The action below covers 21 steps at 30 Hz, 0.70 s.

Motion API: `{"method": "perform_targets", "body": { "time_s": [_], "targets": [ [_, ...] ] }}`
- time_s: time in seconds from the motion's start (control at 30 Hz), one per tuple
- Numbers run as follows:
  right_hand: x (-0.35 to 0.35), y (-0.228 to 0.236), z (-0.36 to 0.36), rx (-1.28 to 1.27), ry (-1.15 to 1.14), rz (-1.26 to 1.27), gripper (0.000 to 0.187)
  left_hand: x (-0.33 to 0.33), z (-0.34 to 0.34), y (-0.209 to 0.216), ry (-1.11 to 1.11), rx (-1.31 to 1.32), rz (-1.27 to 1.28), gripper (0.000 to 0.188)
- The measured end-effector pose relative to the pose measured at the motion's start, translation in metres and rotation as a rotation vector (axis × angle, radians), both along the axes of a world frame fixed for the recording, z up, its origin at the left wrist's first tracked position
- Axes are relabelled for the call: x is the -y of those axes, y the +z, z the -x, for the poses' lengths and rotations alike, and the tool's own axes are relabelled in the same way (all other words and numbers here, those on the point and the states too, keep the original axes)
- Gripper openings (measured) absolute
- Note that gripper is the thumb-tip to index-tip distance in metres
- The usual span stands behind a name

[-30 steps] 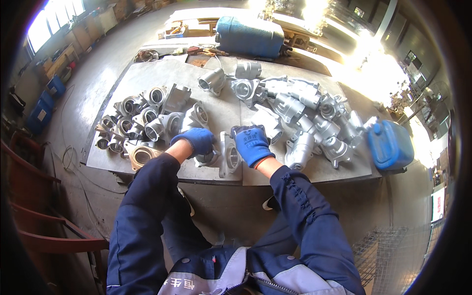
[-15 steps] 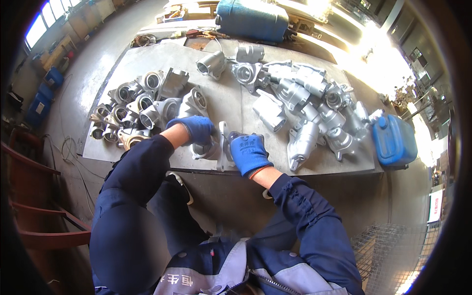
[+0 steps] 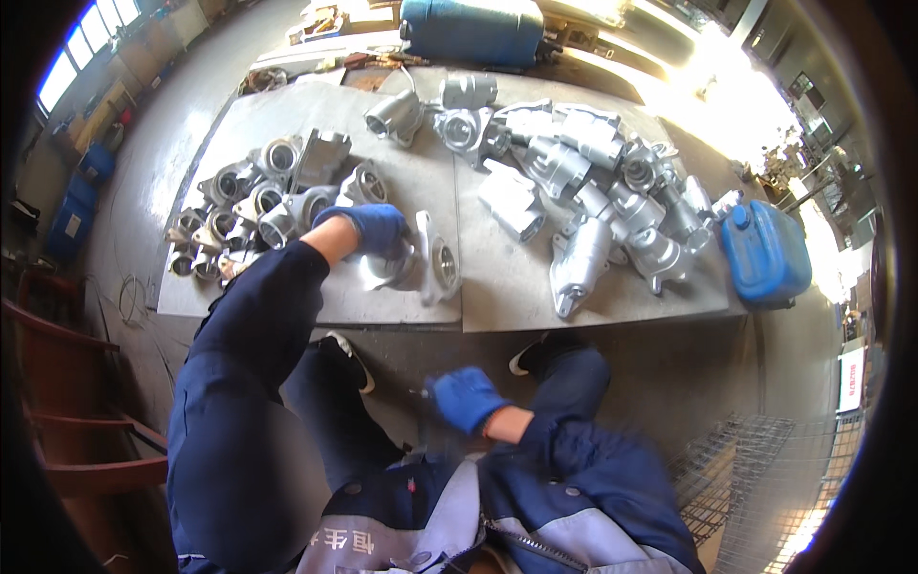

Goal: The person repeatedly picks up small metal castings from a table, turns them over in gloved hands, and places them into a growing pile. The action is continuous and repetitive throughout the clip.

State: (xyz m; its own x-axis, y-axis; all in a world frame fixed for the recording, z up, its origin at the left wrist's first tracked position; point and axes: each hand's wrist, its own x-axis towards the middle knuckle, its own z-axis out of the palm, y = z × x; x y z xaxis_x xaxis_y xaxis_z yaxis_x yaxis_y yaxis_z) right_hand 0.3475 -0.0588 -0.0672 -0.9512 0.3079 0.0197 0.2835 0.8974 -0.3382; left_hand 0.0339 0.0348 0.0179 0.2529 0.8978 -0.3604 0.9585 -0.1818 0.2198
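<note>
A: Watching remotely, I log the left hand (image 3: 375,230) first; where is it?

B: Over a grey casting (image 3: 385,272) near the front edge of the table (image 3: 507,287); I see the glove touching it from above; the fingers are tucked out of sight, so I cannot tell how firmly they hold it.

A: Right hand (image 3: 467,400)?

B: Off the table, in front of it, low over the lap; fingers curled and smeared by motion; a small blurred thing (image 3: 421,392) shows at their tips; I cannot tell what it is, nor whether it is gripped.

A: Nearby items, for my record?

B: A flanged casting (image 3: 429,256) stands just right of the grey casting; a cluster of castings (image 3: 273,206) sits farther left; a larger pile of castings (image 3: 612,182) lies on the right; a blue jerrycan (image 3: 768,253) is at the table's right end; a blue drum (image 3: 471,31) lies beyond the far edge.
</note>
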Motion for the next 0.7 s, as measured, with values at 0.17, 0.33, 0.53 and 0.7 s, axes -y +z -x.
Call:
{"method": "perform_targets", "body": {
  "time_s": [0.17, 0.33, 0.53, 0.7],
  "targets": [
    [-0.078, 0.036, 0.007, -0.012, -0.525, 0.382, 0.034, 0.000, 0.002, 0.009, 0.168, -0.009, 0.271, 0.028],
    [-0.117, -0.035, 0.060, -0.187, -0.331, 0.292, 0.048, -0.007, 0.010, 0.007, 0.249, -0.009, 0.324, 0.026],
    [-0.101, 0.022, 0.088, -0.279, -0.575, 1.177, 0.022, 0.000, 0.076, -0.050, 0.116, 0.290, 0.017, 0.029],
    [-0.092, 0.027, 0.086, -0.391, -0.750, 1.581, 0.016, -0.001, 0.033, -0.036, 0.161, 0.511, -0.162, 0.016]
  ]
}}
